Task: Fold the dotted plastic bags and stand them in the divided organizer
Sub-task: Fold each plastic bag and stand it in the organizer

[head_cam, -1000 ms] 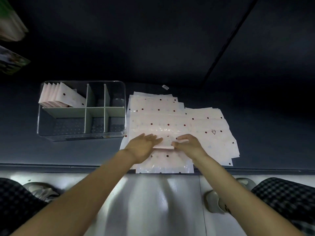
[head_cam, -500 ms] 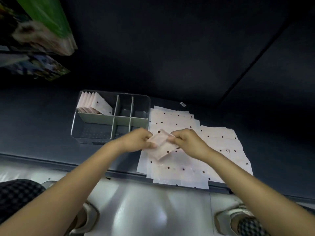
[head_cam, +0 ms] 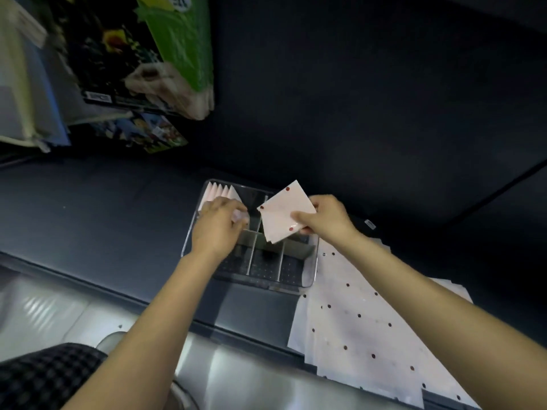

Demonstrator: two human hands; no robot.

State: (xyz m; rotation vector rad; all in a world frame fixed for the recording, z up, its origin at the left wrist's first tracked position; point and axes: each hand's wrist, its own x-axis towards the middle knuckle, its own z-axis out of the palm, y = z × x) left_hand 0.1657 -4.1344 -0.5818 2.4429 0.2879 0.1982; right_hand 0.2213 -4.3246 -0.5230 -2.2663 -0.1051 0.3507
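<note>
The folded bag (head_cam: 285, 214) is being held tilted above the organizer (head_cam: 307, 279), just right of the row of folded bags (head_cam: 220, 191) standing in its far-left compartment. It is being pinched at its right edge by the right hand (head_cam: 327, 218), thumb on top. The left hand (head_cam: 217, 227), nearer the row, is being rested against it, fingers (head_cam: 236, 207) loosely curled.
</note>
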